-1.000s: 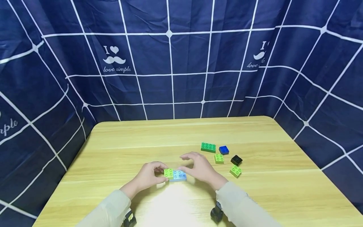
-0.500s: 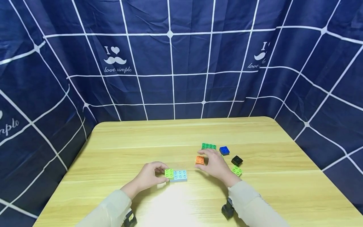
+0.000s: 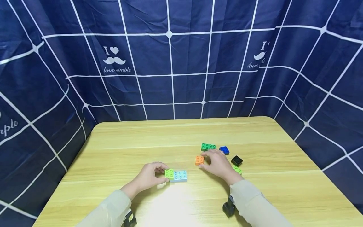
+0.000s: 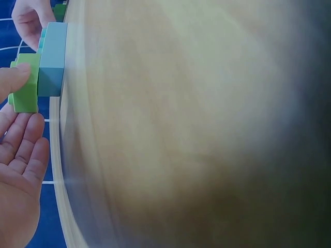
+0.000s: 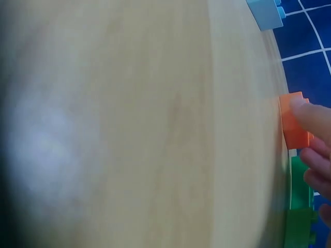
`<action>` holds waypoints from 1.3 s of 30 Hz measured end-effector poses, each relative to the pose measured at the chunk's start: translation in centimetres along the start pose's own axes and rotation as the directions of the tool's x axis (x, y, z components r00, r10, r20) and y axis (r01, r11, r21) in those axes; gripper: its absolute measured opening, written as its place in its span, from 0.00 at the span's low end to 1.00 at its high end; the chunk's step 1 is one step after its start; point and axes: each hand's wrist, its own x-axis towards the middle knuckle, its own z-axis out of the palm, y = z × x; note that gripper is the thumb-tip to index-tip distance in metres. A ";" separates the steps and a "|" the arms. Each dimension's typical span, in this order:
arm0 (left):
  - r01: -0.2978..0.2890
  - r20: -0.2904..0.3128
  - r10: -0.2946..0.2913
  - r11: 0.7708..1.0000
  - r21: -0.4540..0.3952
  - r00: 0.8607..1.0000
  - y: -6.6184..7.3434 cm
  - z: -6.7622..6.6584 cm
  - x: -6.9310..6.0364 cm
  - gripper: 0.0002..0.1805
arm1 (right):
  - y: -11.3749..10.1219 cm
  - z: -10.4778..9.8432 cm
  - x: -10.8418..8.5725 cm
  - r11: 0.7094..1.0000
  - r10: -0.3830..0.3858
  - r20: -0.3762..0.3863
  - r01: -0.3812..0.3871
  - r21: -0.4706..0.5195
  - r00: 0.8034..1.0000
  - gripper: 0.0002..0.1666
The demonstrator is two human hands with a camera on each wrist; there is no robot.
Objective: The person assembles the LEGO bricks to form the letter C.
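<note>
A lime-green brick (image 3: 169, 173) sits on the left end of a light blue brick (image 3: 180, 176). My left hand (image 3: 148, 176) holds the lime brick between thumb and fingers; the left wrist view shows the thumb on the lime brick (image 4: 27, 85), beside the light blue brick (image 4: 53, 57). To the right, my right hand (image 3: 217, 164) pinches an orange brick (image 3: 199, 160), which rests on the table. In the right wrist view the thumb lies against the orange brick (image 5: 294, 124).
Beyond my right hand lie a dark green brick (image 3: 208, 146) and a blue brick (image 3: 224, 150). A black brick (image 3: 236, 160) is further right, near a partly hidden lime brick (image 3: 237, 169). A blue curtain (image 3: 187, 63) hangs behind the table (image 3: 136, 135).
My right hand has left the light blue brick, moved right and taken hold of the orange brick. The left hand stays in place.
</note>
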 end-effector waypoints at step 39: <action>0.000 0.003 0.000 1.000 -0.018 1.000 0.1 0.0 0.0 0.17 | -4.2 1.0 -1.1 0.933 -0.194 0.073 0.161 0.321 0.978 0.21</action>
